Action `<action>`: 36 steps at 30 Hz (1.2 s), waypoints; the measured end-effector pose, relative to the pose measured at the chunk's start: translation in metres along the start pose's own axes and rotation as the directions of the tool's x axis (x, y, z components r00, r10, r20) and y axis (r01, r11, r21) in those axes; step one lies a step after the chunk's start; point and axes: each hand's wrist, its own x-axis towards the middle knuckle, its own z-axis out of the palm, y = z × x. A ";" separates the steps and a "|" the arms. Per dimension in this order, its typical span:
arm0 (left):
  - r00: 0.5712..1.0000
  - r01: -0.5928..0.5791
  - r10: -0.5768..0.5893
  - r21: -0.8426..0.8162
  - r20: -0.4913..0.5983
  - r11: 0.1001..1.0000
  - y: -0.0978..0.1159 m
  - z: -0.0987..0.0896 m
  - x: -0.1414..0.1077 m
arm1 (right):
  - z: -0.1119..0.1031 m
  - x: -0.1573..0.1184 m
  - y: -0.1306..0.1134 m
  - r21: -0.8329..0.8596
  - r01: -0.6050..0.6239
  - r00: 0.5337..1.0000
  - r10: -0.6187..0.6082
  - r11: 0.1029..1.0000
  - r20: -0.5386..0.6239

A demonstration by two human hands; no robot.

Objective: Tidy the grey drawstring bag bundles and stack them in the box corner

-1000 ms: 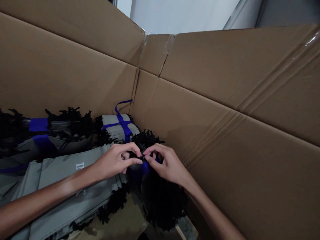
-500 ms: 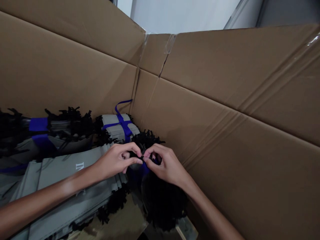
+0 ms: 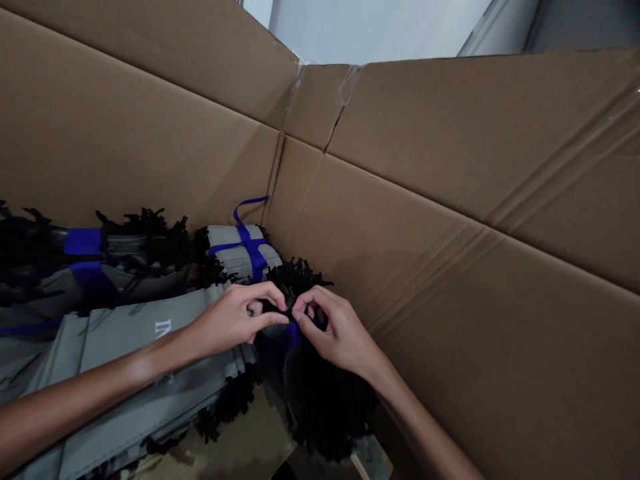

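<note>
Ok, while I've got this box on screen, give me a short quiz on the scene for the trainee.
1. True or false: the left hand and the right hand meet at their fingertips over the black fringed bundle.
2. What colour is the strap crossing the grey bundle?
3. The wall behind the bundles is: A cardboard, B plywood, C sheet steel?

Key: 1 true; 2 blue; 3 A.

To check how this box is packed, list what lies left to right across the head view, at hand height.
Grey folded fabric stack → left hand → right hand → cardboard box wall
</note>
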 end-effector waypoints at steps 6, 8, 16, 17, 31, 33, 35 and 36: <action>0.999 0.034 -0.034 -0.028 0.005 0.999 -0.001 0.002 0.001 | -0.005 -0.002 0.002 0.064 0.023 0.999 -0.020 0.998 -0.050; 0.999 0.032 -0.032 -0.045 0.006 0.998 -0.002 0.002 0.001 | -0.006 -0.001 0.002 0.072 0.039 0.999 -0.037 0.997 -0.035; 0.999 0.043 -0.043 -0.090 0.008 0.995 0.001 0.002 0.001 | -0.010 0.005 0.000 -0.005 0.031 0.999 -0.031 0.999 0.032; 0.999 0.046 -0.045 -0.102 0.007 0.994 0.001 0.003 0.001 | -0.011 0.005 0.002 -0.017 0.044 0.998 -0.043 0.999 0.036; 0.999 0.029 -0.026 -0.110 0.030 0.994 0.002 0.002 0.001 | -0.005 0.003 0.003 -0.040 0.158 0.987 -0.158 0.987 0.016; 0.999 0.011 -0.007 -0.101 0.044 0.995 0.002 0.000 0.002 | -0.004 0.003 0.002 -0.014 0.160 0.987 -0.160 0.987 0.016; 0.998 -0.010 0.016 -0.087 0.058 0.996 0.002 -0.002 0.002 | -0.004 0.004 0.002 -0.001 0.152 0.988 -0.152 0.988 0.012; 0.998 -0.025 0.030 -0.074 0.064 0.997 0.002 -0.003 0.001 | -0.004 0.004 0.001 0.000 0.151 0.988 -0.151 0.989 0.014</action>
